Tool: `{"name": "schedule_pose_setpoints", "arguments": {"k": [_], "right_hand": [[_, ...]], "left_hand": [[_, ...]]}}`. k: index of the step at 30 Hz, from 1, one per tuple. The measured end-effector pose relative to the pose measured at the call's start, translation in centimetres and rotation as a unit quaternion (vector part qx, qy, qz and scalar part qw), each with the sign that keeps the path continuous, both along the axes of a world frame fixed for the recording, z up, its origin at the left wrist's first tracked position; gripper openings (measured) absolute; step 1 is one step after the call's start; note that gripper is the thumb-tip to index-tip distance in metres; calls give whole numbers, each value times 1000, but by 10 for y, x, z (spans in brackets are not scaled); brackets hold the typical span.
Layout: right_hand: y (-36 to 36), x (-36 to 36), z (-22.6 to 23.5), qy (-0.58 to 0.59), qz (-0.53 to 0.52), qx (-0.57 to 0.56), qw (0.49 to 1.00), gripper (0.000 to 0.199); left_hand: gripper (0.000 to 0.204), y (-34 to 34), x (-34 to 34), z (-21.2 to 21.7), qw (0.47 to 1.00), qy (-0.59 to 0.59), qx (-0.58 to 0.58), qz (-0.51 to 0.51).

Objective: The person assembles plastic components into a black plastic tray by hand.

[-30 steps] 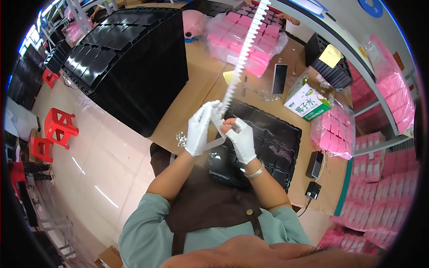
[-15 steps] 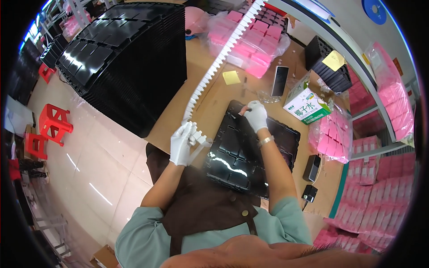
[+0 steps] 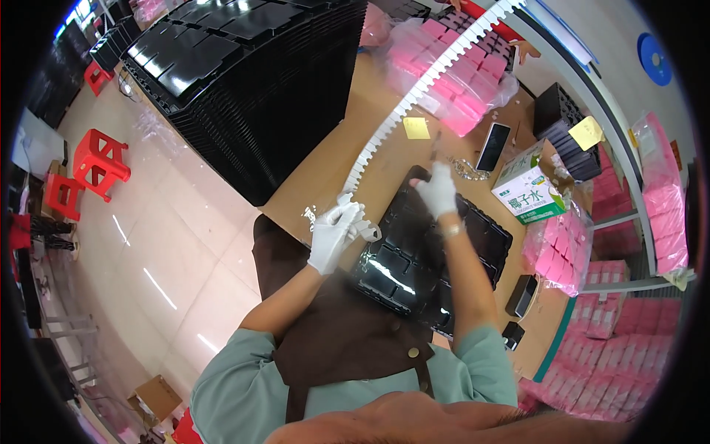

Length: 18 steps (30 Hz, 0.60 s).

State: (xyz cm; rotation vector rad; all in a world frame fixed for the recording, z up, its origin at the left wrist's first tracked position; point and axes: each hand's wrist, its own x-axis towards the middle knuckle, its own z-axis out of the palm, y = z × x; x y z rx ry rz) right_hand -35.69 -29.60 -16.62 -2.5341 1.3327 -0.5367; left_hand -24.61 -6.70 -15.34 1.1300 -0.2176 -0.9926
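My left hand (image 3: 334, 235), in a white glove, is closed on a long white strip (image 3: 403, 111) with a toothed edge. The strip runs up from my fingers toward the top of the view, and a short loose end curls beside the hand. A glossy black plastic tray (image 3: 388, 275) with moulded compartments lies in front of me on the table. Over its far edge is my right hand (image 3: 439, 191), also gloved, with a bare fingertip showing on its left side. Its fingers are smeared by motion, so what they hold, if anything, cannot be made out.
A tall stack of black trays (image 3: 259, 111) stands at the left. Beyond the tray lie a yellow note (image 3: 416, 128), a phone (image 3: 493, 146), pink bagged pieces (image 3: 451, 74) and a white-green carton (image 3: 529, 185). Another person's hand (image 3: 524, 50) shows at the far edge.
The whole view has shifted, so the table appears farther right. The strip's loose end, which trailed toward the tray, is now curled near my left hand. My right hand has become blurred at the tray's far edge.
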Motion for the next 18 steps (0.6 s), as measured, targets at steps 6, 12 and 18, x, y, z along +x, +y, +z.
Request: {"name": "schedule_pose_setpoints", "arguments": {"k": [6,12,18], "right_hand": [[133,-16,25,-297,134,443,835,15],[146,-35,24,-314,88,409,852,9],[151,-46,19,-261,80,284,919,6]], "left_hand": [[24,1,-12,-1,999,-45,0,1],[27,1,-28,-2,998,-61,3,16],[25,-6,-16,-16,994,84,20,-73]]}}
